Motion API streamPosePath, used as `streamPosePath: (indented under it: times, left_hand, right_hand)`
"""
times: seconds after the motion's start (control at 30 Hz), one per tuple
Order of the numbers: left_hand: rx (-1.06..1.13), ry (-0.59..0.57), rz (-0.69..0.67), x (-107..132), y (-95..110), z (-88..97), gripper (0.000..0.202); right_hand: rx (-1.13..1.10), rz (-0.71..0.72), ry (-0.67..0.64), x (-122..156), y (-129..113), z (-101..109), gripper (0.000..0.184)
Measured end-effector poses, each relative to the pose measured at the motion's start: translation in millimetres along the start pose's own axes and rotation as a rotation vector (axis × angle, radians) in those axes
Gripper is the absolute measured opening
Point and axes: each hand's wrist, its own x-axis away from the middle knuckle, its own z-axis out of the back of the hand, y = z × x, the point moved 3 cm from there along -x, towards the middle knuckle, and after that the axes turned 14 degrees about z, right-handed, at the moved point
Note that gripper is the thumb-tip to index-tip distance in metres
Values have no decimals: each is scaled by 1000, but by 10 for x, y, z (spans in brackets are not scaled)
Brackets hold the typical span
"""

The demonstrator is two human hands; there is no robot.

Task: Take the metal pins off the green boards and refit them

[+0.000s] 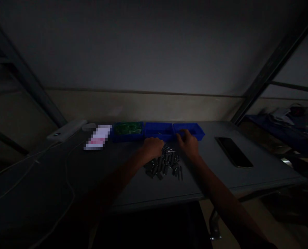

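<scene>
A pile of small dark metal cylinders and thin pins point(166, 160) lies on the grey table between my forearms. My left hand point(152, 147) is closed at the pile's upper left edge, its knuckles upward; whatever its fingers hold is hidden. At the front of the right blue bin point(199, 133) is my right hand point(190, 143), thumb and fingers bent and somewhat apart, with nothing visible between them. The middle blue bin point(157, 135) has a small light piece inside. Green material in clear plastic point(128, 128) fills the left blue bin point(128, 138).
A dark phone point(234, 152) lies at the right. To the left are a lit, pixelated screen point(98, 137), a white box-like device point(67, 130) and loose white cables point(67, 169). Metal posts rise at both sides, with a wall behind. The room is dim.
</scene>
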Motion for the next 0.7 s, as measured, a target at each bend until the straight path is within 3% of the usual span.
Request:
streamPosePath:
  times: [0.17,0.3,0.43,0.7]
  left_hand:
    - [59,69,20,62,-186,-33,17]
    - [250,149,-10,108,-369,-51,16]
    - [454,224,-93,124,-402,-62,14]
    - [709,292,-97,102,-381,-150,14]
  right_hand:
    - [-191,187,-141,57,-212,-62,29]
    - [-283,343,-251,99,-321,-62,26]
    - [-316,465,-312,128,-422,-53,16]
    - [-207,487,-283,146,-417,-97,10]
